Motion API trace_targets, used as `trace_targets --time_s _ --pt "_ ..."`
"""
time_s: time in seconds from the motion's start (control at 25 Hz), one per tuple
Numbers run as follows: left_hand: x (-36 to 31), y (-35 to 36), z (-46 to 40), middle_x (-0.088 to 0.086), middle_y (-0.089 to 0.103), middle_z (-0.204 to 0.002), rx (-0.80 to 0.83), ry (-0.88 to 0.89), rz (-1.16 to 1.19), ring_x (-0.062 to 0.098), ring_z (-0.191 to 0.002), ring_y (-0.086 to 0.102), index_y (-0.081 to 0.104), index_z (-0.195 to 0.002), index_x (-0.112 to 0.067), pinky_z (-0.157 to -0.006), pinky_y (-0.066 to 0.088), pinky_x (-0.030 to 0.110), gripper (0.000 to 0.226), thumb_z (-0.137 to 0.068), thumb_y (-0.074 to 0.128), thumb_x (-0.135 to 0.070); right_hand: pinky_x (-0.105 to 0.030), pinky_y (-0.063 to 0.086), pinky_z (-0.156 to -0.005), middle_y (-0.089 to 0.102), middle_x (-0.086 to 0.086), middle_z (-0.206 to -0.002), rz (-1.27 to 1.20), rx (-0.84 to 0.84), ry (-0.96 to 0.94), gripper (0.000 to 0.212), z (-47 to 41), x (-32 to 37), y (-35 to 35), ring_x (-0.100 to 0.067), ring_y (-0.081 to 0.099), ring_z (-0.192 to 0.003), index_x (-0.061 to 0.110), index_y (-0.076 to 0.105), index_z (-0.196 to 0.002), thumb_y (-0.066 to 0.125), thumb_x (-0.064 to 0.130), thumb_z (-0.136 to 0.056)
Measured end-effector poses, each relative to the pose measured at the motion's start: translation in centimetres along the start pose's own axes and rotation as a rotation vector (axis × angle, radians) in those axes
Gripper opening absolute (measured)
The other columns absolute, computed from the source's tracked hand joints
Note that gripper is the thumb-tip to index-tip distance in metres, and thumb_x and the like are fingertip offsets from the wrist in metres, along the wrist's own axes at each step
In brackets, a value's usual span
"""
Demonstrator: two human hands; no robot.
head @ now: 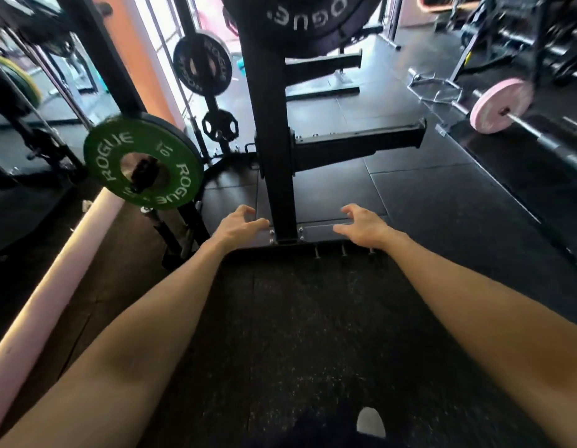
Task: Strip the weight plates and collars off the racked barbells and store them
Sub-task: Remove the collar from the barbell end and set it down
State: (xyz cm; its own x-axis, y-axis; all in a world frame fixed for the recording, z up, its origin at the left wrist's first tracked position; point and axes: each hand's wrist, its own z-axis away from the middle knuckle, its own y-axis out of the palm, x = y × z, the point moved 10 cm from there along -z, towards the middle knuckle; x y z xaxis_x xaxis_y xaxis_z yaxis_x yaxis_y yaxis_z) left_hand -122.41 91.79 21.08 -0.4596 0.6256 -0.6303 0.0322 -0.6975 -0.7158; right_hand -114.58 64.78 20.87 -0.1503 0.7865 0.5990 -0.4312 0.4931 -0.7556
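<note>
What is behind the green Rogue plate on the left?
Directly behind the green Rogue plate sits a black plate, showing only as a dark rim along its upper right edge. Its markings and whatever else lies behind are covered. Through the green plate's centre hole, a dark peg end shows.

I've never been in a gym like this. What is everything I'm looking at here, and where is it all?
Green plate: one, green with white lettering, on a peg at left.
Large black plate: one, black with white lettering, top centre, cut off by the frame.
Smaller black plate: one, black, hanging behind the green one.
Rack upright: one, black, centre, bolted to the floor.
Empty storage arm: one, black, sticking right from the upright.
Pink plate: one, pink, on a barbell lying on the floor at right.
Left hand: empty, fingers loosely curled.
Right hand: empty, fingers loosely curled.
</note>
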Motion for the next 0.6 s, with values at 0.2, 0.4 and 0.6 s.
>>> trace_targets --time_s 0.2,0.4,0.6 --pt "-8.4 -9.3 -2.2 0.003 0.056 -0.122 -0.160 0.164 0.051 0.023 -0.107 0.056 0.050 -0.133 -0.026 -0.092 0.044 0.032 0.059 -0.083 0.064 -0.053 -0.037 0.038 -0.108 0.048 -0.011 -0.143 0.009 -0.135 -0.106 0.060 -2.6 6.8 -8.0 -0.026 0.047 -0.131 0.014 0.041 -0.141 0.062 0.037 -0.090" --pt "-16.8 -17.2 -2.3 0.007 0.058 -0.124 -0.303 0.315 0.077 0.025 -0.107 0.057 0.051 -0.129 -0.030 -0.090 0.045 0.035 0.057 -0.081 0.062 -0.057 -0.037 0.038 -0.106 0.046 -0.008 -0.145 0.003 -0.295 -0.217 0.059 -2.7 12.8 -17.5 -0.025 0.046 -0.130 0.017 0.040 -0.142 0.061 0.038 -0.090" --pt "-24.9 -23.3 -1.3 0.007 0.063 -0.115 -0.374 0.441 0.170 0.028 -0.106 0.060 0.055 -0.111 -0.036 -0.089 0.047 0.037 0.053 -0.071 0.067 -0.068 -0.040 0.039 -0.107 0.049 -0.005 -0.143 0.007 -0.466 -0.294 0.058 -1.7 17.8 -26.5 -0.026 0.049 -0.128 0.020 0.043 -0.139 0.062 0.039 -0.088"
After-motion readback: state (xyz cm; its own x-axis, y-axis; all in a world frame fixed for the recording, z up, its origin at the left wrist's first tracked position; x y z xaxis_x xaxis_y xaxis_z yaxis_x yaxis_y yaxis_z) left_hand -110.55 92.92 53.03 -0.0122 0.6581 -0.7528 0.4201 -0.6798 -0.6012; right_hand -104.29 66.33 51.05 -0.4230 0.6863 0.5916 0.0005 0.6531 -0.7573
